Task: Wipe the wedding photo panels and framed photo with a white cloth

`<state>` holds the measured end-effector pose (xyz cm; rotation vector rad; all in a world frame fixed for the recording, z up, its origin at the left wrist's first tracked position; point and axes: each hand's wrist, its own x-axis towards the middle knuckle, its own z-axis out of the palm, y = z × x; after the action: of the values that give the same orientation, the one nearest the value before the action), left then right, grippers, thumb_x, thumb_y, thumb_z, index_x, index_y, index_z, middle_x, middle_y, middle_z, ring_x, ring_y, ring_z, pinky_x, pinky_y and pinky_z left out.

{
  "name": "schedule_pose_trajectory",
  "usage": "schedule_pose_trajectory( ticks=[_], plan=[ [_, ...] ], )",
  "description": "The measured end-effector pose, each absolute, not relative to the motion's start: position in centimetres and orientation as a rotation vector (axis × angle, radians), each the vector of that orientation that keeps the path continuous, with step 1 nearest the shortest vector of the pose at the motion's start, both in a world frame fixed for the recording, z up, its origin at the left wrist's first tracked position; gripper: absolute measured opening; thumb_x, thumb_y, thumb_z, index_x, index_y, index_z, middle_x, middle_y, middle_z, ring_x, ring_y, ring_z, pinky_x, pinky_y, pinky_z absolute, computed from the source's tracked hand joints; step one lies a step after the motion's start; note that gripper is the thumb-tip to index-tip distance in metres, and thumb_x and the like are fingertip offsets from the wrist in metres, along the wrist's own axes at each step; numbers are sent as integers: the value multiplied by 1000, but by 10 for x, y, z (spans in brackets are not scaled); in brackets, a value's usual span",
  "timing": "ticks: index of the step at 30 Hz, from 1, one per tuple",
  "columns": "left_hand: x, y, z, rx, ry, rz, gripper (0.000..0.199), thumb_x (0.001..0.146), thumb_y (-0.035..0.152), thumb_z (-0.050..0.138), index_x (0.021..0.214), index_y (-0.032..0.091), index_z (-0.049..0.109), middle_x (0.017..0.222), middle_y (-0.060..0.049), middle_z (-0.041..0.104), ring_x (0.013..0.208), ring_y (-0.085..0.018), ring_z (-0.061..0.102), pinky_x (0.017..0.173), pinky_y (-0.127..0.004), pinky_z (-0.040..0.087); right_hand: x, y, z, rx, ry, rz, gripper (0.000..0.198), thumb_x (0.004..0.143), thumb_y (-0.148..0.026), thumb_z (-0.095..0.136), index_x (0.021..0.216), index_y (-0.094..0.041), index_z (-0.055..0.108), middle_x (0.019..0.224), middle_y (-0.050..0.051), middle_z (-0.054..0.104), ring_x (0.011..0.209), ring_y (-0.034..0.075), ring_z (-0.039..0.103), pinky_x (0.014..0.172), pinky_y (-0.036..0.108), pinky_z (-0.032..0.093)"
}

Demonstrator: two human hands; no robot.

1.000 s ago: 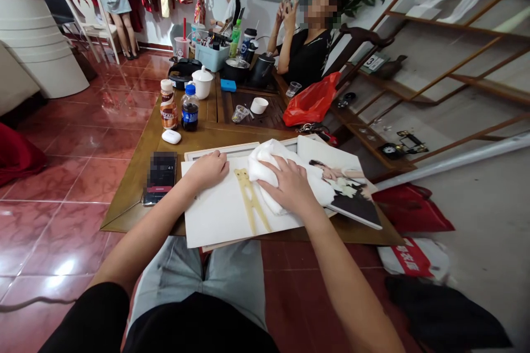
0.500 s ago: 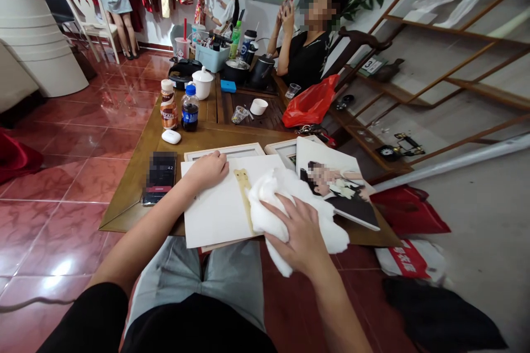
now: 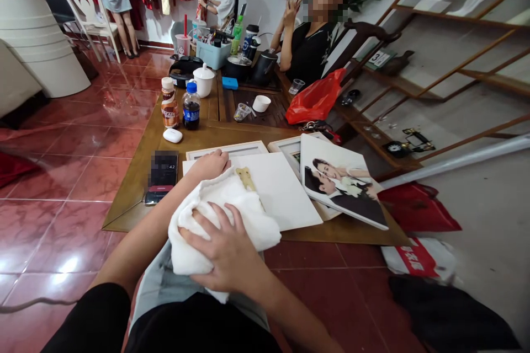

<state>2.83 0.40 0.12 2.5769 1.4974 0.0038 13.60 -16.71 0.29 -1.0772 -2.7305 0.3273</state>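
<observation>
Right hand (image 3: 229,251) grasping a white towel (image 3: 223,192) over the near edge of a white board (image 3: 281,193); left hand (image 3: 214,162) resting on the board, grip indiscernible.

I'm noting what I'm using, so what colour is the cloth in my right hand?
The cloth is plain white; it shows best in the head view.

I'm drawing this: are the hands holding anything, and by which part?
The right hand holds a white cloth by its bunched top side. The left hand rests on the white board; I can't tell if it grips.
</observation>
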Motion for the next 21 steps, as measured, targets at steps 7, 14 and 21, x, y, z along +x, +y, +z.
schedule_pose_trajectory(
  ticks=[7, 14, 21],
  plan=[
    [26, -1, -4, 2604, 1473, 163, 36, 107, 31, 31, 118, 12, 60, 114, -15, 66, 105, -26, 69, 93, -37, 51, 199, -162, -2, -1445, -2519, 19, 63, 88, -65, 57, 142, -33, 59, 148, 10, 54, 132, 41, 42, 109, 60, 27],
    [25, -2, -5, 2612, 1486, 170, 37, 106, 30, 31, 115, 12, 62, 113, -15, 67, 100, -26, 69, 91, -37, 52, 271, -159, -22, -1858, -2151, -273, 48, 98, -50, 45, 136, -26, 62, 141, 13, 58, 121, 38, 52, 95, 56, 42],
    [25, -2, -6, 2610, 1489, 174, 37, 106, 29, 32, 115, 11, 62, 111, -15, 67, 101, -27, 70, 91, -37, 52, 236, -143, -12, -1709, -2246, -128, 49, 96, -48, 48, 137, -26, 63, 142, 12, 57, 125, 39, 48, 101, 56, 38]
  ],
)
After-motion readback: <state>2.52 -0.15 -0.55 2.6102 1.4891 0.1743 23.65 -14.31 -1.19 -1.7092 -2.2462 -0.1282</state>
